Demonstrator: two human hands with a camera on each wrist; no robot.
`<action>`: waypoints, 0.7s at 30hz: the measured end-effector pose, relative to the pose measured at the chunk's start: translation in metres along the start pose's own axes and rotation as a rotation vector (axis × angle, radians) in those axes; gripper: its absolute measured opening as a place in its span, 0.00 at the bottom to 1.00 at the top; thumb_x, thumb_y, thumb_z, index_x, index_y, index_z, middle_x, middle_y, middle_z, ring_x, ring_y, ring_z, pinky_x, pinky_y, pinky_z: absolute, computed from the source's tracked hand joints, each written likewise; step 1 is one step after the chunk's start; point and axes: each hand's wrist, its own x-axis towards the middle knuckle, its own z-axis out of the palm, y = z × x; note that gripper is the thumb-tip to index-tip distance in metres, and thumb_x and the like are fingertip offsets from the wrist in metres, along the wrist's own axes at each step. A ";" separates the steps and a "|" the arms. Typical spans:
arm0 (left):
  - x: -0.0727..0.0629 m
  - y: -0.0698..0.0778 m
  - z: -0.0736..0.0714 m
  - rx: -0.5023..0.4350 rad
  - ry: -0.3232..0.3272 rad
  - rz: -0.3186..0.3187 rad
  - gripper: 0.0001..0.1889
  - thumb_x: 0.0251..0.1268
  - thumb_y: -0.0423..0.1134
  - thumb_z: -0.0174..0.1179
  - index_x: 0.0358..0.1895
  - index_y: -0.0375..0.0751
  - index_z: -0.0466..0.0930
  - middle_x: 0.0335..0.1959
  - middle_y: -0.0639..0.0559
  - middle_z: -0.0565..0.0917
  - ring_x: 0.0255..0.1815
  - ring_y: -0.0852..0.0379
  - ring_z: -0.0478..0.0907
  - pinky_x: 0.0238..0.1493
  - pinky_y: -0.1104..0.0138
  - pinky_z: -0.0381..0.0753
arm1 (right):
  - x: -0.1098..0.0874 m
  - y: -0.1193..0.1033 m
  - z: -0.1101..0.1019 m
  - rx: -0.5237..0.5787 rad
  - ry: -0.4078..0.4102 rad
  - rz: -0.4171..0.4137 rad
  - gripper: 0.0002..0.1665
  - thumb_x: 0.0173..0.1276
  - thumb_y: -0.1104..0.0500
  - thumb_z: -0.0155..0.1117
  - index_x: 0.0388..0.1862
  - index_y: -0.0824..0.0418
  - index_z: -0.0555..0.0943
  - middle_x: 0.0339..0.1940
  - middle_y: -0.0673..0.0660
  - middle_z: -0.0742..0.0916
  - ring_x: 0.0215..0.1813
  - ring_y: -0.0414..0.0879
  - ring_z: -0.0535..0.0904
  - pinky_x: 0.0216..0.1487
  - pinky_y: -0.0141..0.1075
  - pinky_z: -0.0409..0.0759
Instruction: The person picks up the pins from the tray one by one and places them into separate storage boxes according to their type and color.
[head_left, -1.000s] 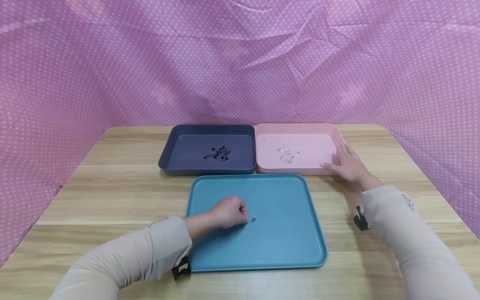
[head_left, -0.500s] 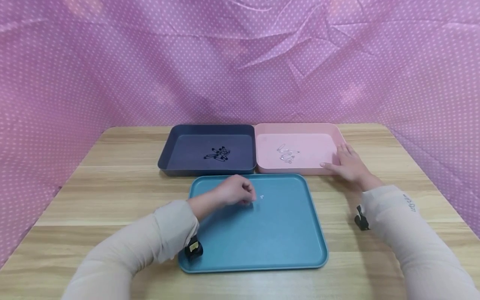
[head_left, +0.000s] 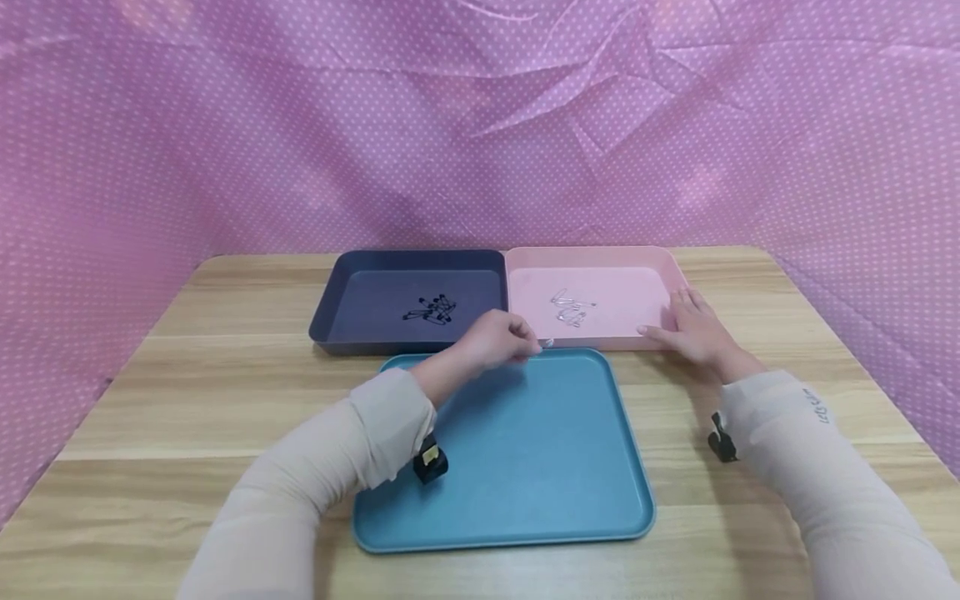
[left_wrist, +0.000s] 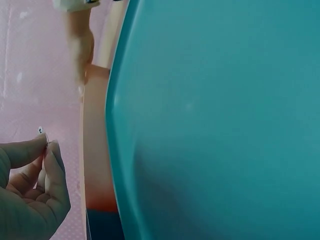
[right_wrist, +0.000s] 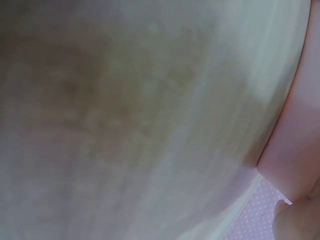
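My left hand (head_left: 501, 340) pinches a small silver safety pin (head_left: 548, 342) between thumb and fingertips, above the far edge of the blue tray (head_left: 525, 467) and close to the pink tray's front wall. In the left wrist view the head of the safety pin (left_wrist: 40, 130) sticks out past the fingertips; the rest is mostly hidden. My right hand (head_left: 697, 332) rests on the front right corner of the pink tray (head_left: 630, 304), its fingers extended. Several silver safety pins (head_left: 572, 310) lie loose in that tray.
Left of the pink tray, side by side with it, stands a dark blue tray (head_left: 360, 312) holding several black safety pins (head_left: 431, 309). All the trays are on a wooden table (head_left: 210, 375). A pink dotted cloth (head_left: 420, 142) hangs behind it.
My left hand has moved from the middle of the blue tray away from me and to the right, carrying the safety pin to the tray's far edge. My right hand has stayed put.
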 end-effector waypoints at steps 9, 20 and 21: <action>0.034 0.012 0.007 0.002 0.109 -0.030 0.03 0.53 0.36 0.59 0.28 0.40 0.78 0.27 0.53 0.78 0.27 0.60 0.75 0.26 0.72 0.72 | 0.000 -0.002 0.000 -0.013 -0.009 0.001 0.57 0.59 0.34 0.43 0.61 0.80 0.38 0.63 0.76 0.42 0.64 0.65 0.32 0.60 0.52 0.33; 0.075 0.017 0.017 -0.054 0.160 -0.044 0.02 0.52 0.33 0.58 0.28 0.38 0.80 0.21 0.52 0.77 0.23 0.60 0.71 0.23 0.74 0.69 | -0.001 -0.004 -0.002 -0.005 -0.024 0.026 0.57 0.59 0.33 0.43 0.62 0.79 0.36 0.63 0.74 0.40 0.64 0.64 0.31 0.59 0.54 0.33; 0.079 0.016 0.019 -0.047 0.167 -0.046 0.03 0.52 0.33 0.59 0.27 0.38 0.80 0.19 0.52 0.77 0.22 0.61 0.70 0.22 0.74 0.68 | -0.001 -0.005 -0.002 -0.006 -0.026 0.028 0.57 0.59 0.33 0.42 0.62 0.79 0.36 0.63 0.74 0.40 0.64 0.64 0.31 0.59 0.54 0.33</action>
